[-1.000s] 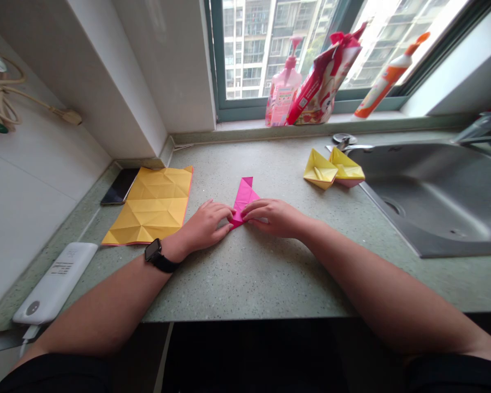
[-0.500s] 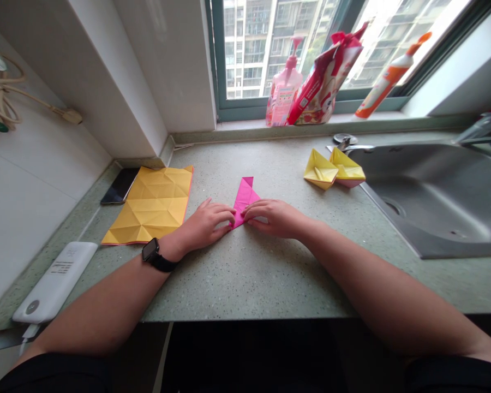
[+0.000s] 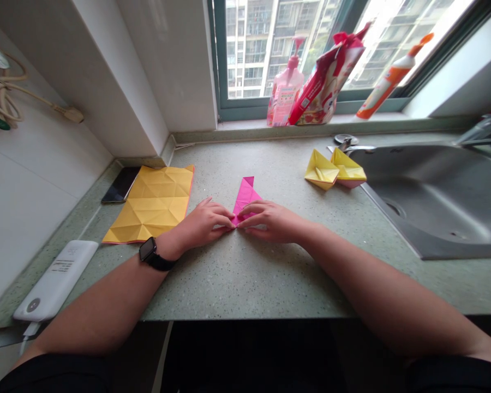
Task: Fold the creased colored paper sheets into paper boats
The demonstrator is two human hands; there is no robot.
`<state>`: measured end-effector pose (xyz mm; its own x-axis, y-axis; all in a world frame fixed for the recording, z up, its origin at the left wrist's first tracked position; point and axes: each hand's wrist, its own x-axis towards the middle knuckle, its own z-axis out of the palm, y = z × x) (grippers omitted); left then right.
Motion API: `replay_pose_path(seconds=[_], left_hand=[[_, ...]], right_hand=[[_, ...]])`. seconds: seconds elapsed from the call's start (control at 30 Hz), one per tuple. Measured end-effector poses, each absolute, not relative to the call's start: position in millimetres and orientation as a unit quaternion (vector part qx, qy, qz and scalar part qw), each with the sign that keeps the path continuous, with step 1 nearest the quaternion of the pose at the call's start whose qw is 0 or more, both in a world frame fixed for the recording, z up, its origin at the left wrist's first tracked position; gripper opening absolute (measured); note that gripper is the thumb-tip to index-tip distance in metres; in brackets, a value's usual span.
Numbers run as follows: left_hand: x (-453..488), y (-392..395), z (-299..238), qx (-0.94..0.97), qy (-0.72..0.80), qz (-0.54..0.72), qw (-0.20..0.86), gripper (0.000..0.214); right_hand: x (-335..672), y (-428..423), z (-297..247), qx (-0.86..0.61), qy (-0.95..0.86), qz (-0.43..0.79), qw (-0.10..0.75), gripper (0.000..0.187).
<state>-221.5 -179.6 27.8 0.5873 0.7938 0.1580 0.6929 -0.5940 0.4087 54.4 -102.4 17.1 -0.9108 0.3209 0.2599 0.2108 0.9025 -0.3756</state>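
Note:
A folded pink paper point(image 3: 245, 195) lies on the speckled green counter point(image 3: 270, 262), its near end under my fingertips. My left hand point(image 3: 204, 224), with a black watch on the wrist, pinches that near end from the left. My right hand point(image 3: 270, 221) pinches it from the right, fingers curled onto the paper. The fingertips of both hands meet at the paper's lower tip.
A creased yellow sheet point(image 3: 153, 204) lies at the left beside a dark phone point(image 3: 120, 185). A white power bank point(image 3: 55, 281) sits by the front left edge. Two yellow folded paper shapes point(image 3: 335, 170) rest next to the steel sink point(image 3: 433, 196). Bottles and a red bag point(image 3: 323, 82) stand on the windowsill.
Both hands have closed in a little on the near tip of the pink paper, fingertips now touching. The paper stays in place.

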Motion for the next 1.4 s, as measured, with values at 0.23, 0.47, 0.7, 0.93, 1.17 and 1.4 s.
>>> replay_pose_path(seconds=[0.23, 0.47, 0.7, 0.93, 1.17, 1.4], left_hand=[[-223, -180, 29, 0.882, 0.416, 0.153, 0.160, 0.021], [-221, -181, 31, 0.881, 0.422, 0.148, 0.156, 0.020], [-214, -186, 32, 0.892, 0.418, 0.111, 0.128, 0.034], [-211, -190, 34, 0.889, 0.431, 0.095, 0.125, 0.026], [-215, -190, 41, 0.886, 0.428, 0.115, 0.132, 0.018], [-223, -187, 44, 0.890, 0.411, 0.117, 0.161, 0.016]], right_hand=[[51, -106, 18, -0.152, -0.961, 0.177, 0.146, 0.023], [56, -100, 20, -0.201, -0.951, 0.178, 0.150, 0.018], [58, -97, 21, -0.211, -0.950, 0.174, 0.153, 0.016], [58, -96, 20, -0.210, -0.949, 0.178, 0.154, 0.016], [59, -97, 19, -0.212, -0.949, 0.177, 0.155, 0.016], [61, -94, 17, -0.204, -0.949, 0.182, 0.158, 0.017]])
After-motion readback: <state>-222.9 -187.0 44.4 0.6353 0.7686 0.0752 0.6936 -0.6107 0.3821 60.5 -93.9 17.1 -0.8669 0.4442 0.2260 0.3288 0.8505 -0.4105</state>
